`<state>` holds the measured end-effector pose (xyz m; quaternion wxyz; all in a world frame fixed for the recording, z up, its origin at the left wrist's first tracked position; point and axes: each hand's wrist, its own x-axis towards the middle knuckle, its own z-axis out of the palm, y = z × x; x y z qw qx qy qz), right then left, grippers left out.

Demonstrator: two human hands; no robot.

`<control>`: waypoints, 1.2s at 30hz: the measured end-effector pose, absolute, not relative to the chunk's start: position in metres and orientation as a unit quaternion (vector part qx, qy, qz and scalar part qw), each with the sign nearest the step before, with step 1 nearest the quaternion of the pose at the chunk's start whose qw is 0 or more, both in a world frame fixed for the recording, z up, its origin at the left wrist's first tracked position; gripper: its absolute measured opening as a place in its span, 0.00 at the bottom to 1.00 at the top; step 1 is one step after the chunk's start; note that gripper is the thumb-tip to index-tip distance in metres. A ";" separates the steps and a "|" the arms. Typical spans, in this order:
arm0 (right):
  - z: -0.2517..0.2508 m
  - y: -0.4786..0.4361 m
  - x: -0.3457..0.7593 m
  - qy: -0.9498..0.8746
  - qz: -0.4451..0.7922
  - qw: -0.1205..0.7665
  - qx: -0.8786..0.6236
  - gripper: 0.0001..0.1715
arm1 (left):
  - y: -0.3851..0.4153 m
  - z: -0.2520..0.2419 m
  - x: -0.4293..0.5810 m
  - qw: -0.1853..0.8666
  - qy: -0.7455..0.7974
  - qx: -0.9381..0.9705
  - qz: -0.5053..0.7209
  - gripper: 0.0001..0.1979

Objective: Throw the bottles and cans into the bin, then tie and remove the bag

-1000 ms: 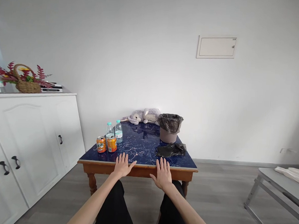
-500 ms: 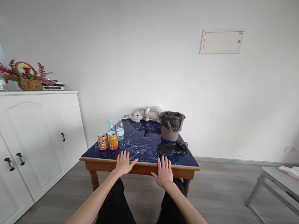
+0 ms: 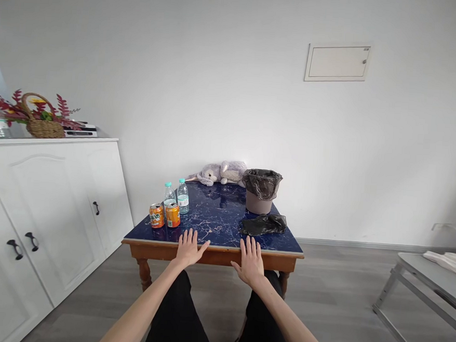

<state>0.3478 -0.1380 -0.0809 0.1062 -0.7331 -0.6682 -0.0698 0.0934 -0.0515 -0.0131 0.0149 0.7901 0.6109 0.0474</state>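
My left hand [image 3: 189, 249] rests open, fingers spread, on the front edge of the blue marbled table [image 3: 212, 227]. My right hand [image 3: 250, 258] lies on the same edge, also open and holding nothing. Ahead of my left hand stand two orange drink cans [image 3: 156, 216] [image 3: 173, 215], with two clear water bottles [image 3: 169, 194] [image 3: 183, 197] with teal caps just behind. Just beyond my right fingertips is a crumpled black plastic bag [image 3: 264, 224]. Behind that bag is a bin [image 3: 258, 203] lined with a black bag.
A grey plush toy [image 3: 216, 173] lies at the table's far end against the wall. To the left is a white cabinet [image 3: 50, 195] with a wicker flower basket [image 3: 43, 127] on top. At the right stands a grey folding table [image 3: 427, 271] with a folded cloth.
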 end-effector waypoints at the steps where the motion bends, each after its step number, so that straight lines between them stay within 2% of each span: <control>1: -0.082 -0.138 0.348 -0.668 -0.071 0.106 -0.734 0.55 | -0.051 -0.013 0.093 0.014 0.611 0.790 0.047 0.59; 36: -0.090 -0.131 0.348 -0.666 -0.087 0.096 -0.735 0.55 | -0.047 -0.021 0.091 -0.007 0.611 0.790 0.059 0.57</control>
